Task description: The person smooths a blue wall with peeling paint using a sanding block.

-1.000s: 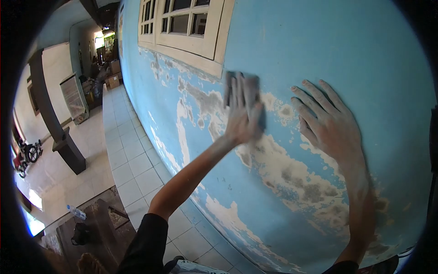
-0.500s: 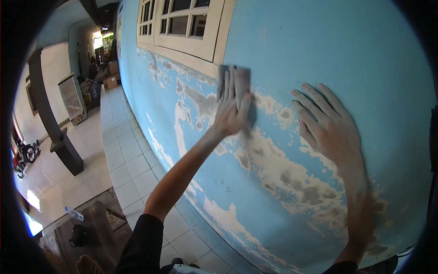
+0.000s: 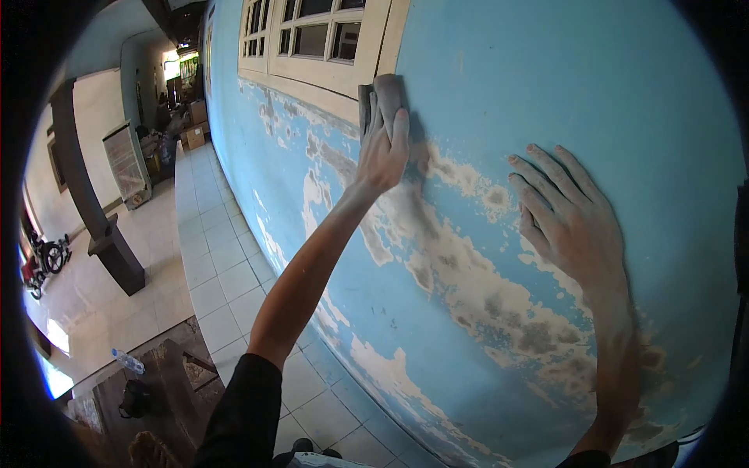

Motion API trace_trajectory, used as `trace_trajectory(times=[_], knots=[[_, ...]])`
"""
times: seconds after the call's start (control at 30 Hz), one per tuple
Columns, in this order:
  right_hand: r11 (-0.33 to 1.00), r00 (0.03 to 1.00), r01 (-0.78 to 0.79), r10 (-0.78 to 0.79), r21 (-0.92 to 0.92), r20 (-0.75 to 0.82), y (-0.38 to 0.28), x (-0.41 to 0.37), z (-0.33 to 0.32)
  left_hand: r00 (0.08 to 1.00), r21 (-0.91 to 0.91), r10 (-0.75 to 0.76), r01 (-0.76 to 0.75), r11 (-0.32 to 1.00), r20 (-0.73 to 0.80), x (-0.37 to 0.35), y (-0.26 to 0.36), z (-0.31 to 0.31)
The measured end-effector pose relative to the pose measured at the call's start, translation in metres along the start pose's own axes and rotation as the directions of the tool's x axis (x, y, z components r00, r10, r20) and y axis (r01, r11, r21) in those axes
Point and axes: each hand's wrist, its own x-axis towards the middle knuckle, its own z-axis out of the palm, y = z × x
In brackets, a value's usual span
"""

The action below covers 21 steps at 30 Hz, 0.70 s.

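Note:
My left hand [image 3: 382, 161] is closed around a folded grey sheet of sandpaper [image 3: 388, 92], pressed against the light blue wall [image 3: 499, 86] at the lower right corner of the cream window frame [image 3: 312, 83]. Dust coats the fingers. Below and beside that hand, the paint is worn away in ragged patches of white and grey plaster [image 3: 538, 335]. My right hand [image 3: 573, 222] lies flat on the wall further right, fingers spread, holding nothing.
A tiled ledge [image 3: 222, 249] runs along the wall's foot. To the left are a dark wooden table [image 3: 168, 390] with a plastic bottle [image 3: 127, 362], a dark pillar [image 3: 117, 257] and a bicycle wheel [image 3: 53, 259]. Cardboard boxes [image 3: 193, 137] stand at the far end.
My left hand has slid the sandpaper up and slightly left across the wall toward the window frame. The right hand stays flat in nearly the same place.

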Motion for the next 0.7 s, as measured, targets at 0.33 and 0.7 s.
trace_trajectory(times=[0.33, 0.7], knots=[[1.000, 1.000, 0.001, -0.001, 0.006, -0.008, 0.001, 0.002, 0.000, 0.989, 0.079, 0.093, -0.103, 0.992, 0.117, -0.011, 0.018, 0.002], [0.999, 1.000, -0.008, 0.009, 0.054, -0.011, 0.000, 0.001, 0.000, 0.997, -0.039, -0.071, 0.072, 0.997, 0.036, 0.001, 0.043, -0.010]])
